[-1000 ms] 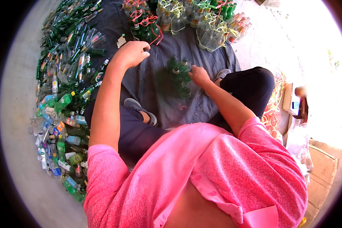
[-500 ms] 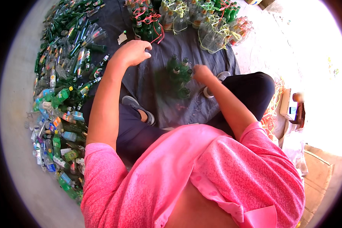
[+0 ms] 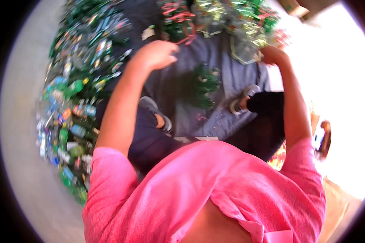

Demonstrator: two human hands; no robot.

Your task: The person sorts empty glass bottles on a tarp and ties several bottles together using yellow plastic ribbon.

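My left hand (image 3: 160, 55) is held over the dark cloth (image 3: 182, 85) with its fingers curled together. A red plastic string (image 3: 187, 40) runs from a tied bundle of green bottles (image 3: 175, 22) to its fingertips. My right hand (image 3: 273, 56) reaches out at the far right, beside a bundle of clear bottles (image 3: 247, 44) tied with yellow string. Motion smears its fingers, so their grip is not clear. Between my feet a small group of green bottles (image 3: 207, 87) stands upright on the cloth, blurred and touched by neither hand.
Loose glass and plastic bottles (image 3: 75, 109) lie heaped along the left. More tied bundles (image 3: 209, 14) stand at the far edge of the cloth. A white scrap (image 3: 148, 32) lies near the left hand. Cardboard (image 3: 332, 206) is at the lower right.
My right hand has left the standing green bottles and moved far and right to the tied bundles. The left hand stays by the red string. The whole view has shifted and blurred.
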